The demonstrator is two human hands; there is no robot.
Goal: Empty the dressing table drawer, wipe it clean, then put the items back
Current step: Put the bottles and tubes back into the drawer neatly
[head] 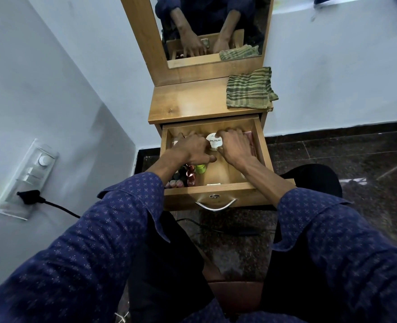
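Inside the open drawer (260, 145), a white jar (214, 142) sits gripped between both hands (212, 150).

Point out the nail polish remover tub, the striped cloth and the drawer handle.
Nail polish remover tub (214, 141): head view, white lid label.
Striped cloth (249, 88): head view, middle of the folded top.
Drawer handle (216, 205): head view, curved metal bar.

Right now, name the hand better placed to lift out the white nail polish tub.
Right hand, probably: its fingers already curl around the white nail polish tub, while the left hand lies over the bottles beside it.
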